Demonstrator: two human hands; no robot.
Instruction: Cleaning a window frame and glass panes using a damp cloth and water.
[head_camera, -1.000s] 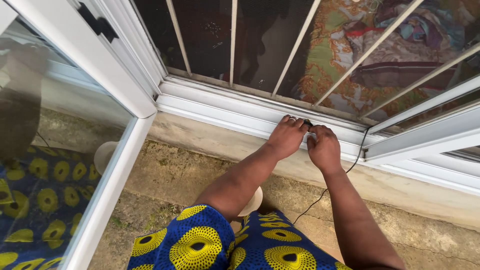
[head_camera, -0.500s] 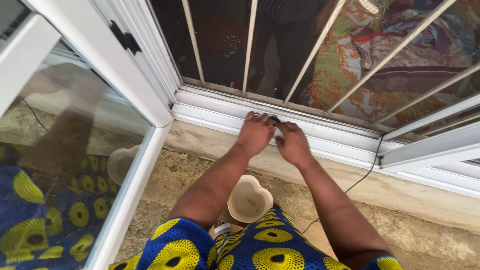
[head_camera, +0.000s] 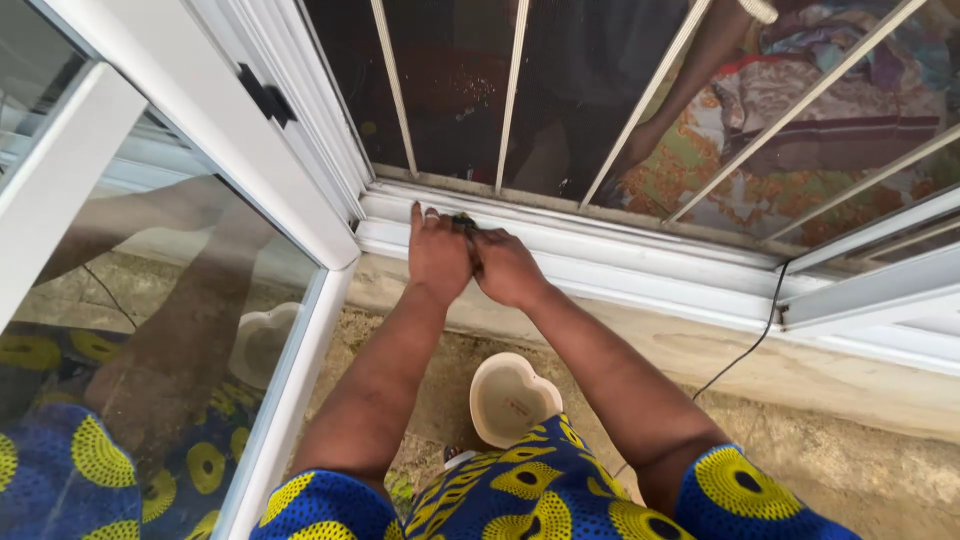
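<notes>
My left hand (head_camera: 437, 255) and my right hand (head_camera: 507, 268) rest side by side on the white window sill track (head_camera: 640, 262), near its left corner. Between their fingertips sits a small dark object (head_camera: 464, 221), which both hands pinch against the track; its kind is too small to tell. The left index finger points straight along the frame. My arms reach forward over my blue and yellow patterned clothing (head_camera: 545, 495).
A cream heart-shaped bowl (head_camera: 508, 400) stands on the concrete floor (head_camera: 850, 450) below my arms. A black cable (head_camera: 752, 343) runs down from the sill at right. An open glass sash (head_camera: 150, 310) stands at left. White bars (head_camera: 514, 90) cross the dark window.
Both hands have slid left along the sill track with the dark object, from its middle to near the left corner. The view has shifted, and the heart-shaped bowl is now uncovered.
</notes>
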